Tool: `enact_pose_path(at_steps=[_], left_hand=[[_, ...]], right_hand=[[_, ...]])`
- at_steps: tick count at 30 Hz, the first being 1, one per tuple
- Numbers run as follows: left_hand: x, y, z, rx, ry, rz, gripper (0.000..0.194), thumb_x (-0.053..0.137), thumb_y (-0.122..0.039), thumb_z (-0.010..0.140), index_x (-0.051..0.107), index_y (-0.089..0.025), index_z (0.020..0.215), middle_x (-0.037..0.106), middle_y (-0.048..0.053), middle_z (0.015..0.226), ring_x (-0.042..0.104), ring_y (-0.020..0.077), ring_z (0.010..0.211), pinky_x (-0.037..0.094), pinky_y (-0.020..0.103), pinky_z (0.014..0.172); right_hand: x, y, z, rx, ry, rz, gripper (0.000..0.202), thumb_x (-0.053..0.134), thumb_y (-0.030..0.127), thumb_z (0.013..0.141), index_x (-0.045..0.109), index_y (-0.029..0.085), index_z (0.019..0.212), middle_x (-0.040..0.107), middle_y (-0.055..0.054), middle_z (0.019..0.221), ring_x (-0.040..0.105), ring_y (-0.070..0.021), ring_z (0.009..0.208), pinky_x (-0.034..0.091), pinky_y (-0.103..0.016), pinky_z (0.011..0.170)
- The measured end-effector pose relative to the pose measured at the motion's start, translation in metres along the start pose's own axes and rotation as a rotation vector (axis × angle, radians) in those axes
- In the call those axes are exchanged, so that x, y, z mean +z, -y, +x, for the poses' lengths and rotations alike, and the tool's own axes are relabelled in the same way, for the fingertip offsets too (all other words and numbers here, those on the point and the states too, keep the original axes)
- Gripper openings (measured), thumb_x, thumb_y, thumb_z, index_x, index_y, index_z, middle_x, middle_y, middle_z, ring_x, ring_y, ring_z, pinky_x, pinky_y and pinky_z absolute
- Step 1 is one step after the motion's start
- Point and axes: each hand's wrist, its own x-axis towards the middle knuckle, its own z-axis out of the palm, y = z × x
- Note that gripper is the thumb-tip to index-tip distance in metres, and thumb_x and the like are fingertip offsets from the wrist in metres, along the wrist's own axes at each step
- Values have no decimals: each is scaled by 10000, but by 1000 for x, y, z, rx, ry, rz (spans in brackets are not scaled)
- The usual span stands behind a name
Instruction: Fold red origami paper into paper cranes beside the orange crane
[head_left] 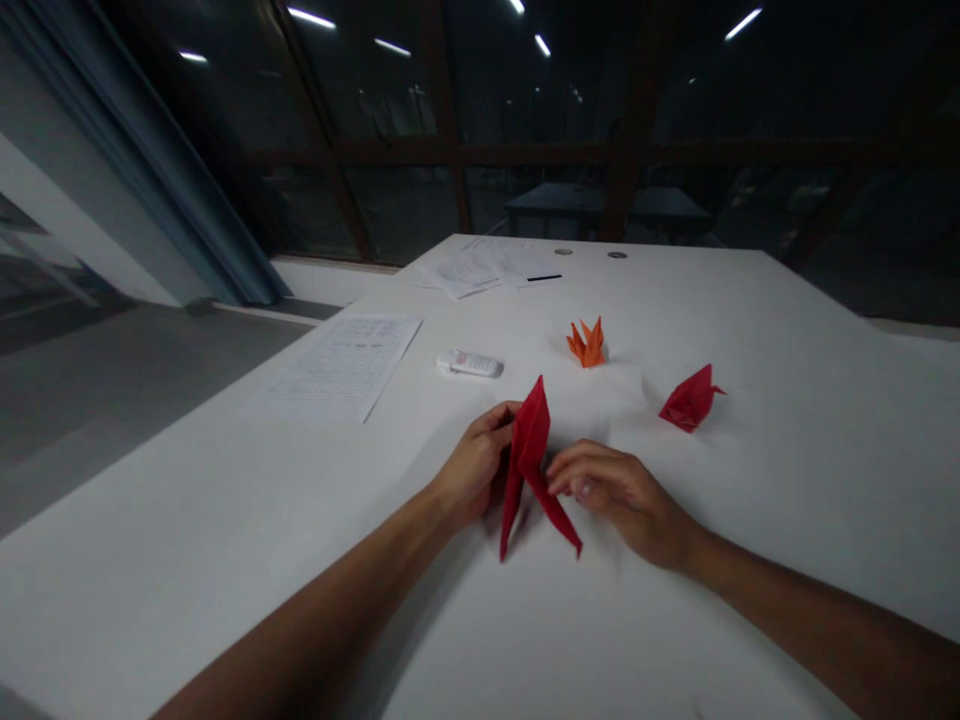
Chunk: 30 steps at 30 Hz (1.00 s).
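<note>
A folded red paper figure (532,432) is upright near the middle of the view, with two long thin points reaching down towards me. My left hand (480,462) grips its left side, fingers partly hidden behind the paper. On the other side, my right hand (622,495) is beside the right-hand point, its fingers bent and close together. The fingertips come near or touch the paper; whether they pinch it I cannot tell.
An orange folded paper piece (589,345) and another red one (690,400) stand on the white table (810,470). Left of them lie a white labelled object (469,364) and a printed sheet (345,365). More papers (469,270) are at the far edge.
</note>
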Motion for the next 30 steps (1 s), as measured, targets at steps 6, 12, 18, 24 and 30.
enact_pose_path(at_steps=[6, 12, 18, 24, 30], left_hand=[[9, 7, -6, 10, -2, -111, 217, 707, -152, 730, 616, -182, 925, 614, -20, 724, 572, 109, 583, 441, 207, 528], [13, 10, -9, 84, -20, -102, 251, 708, -171, 770, 596, -196, 994, 631, -13, 806, 574, 108, 632, 476, 223, 587], [11, 9, -8, 210, -27, 47, 221, 736, -254, 813, 601, -178, 970, 614, 0, 836, 543, 93, 674, 444, 209, 637], [13, 10, -13, 254, 73, 145, 221, 662, -380, 910, 584, -196, 1006, 580, -5, 835, 536, 113, 740, 438, 230, 690], [15, 9, -16, 235, 178, 249, 467, 770, -325, 831, 517, -219, 1209, 634, 29, 966, 597, 166, 880, 472, 296, 814]], right_hand=[[9, 2, -1, 33, -56, -219, 164, 644, 363, 943, 745, 248, 1001, 523, -65, 1103, 596, -201, 1027, 494, -330, 909], [11, 0, 4, 102, -177, -171, 130, 662, 271, 906, 638, 231, 1028, 565, -51, 1080, 604, -192, 944, 510, -334, 843], [12, 2, 4, 151, -134, 27, 191, 635, 374, 940, 617, 217, 1046, 646, -35, 968, 617, -188, 871, 503, -326, 805], [10, -8, 5, 194, -225, 157, 144, 666, 351, 917, 617, 215, 919, 651, -6, 867, 585, -174, 797, 468, -309, 748], [8, -13, 7, 168, -320, 234, 167, 707, 346, 882, 596, 224, 901, 620, 1, 859, 568, -174, 804, 458, -303, 751]])
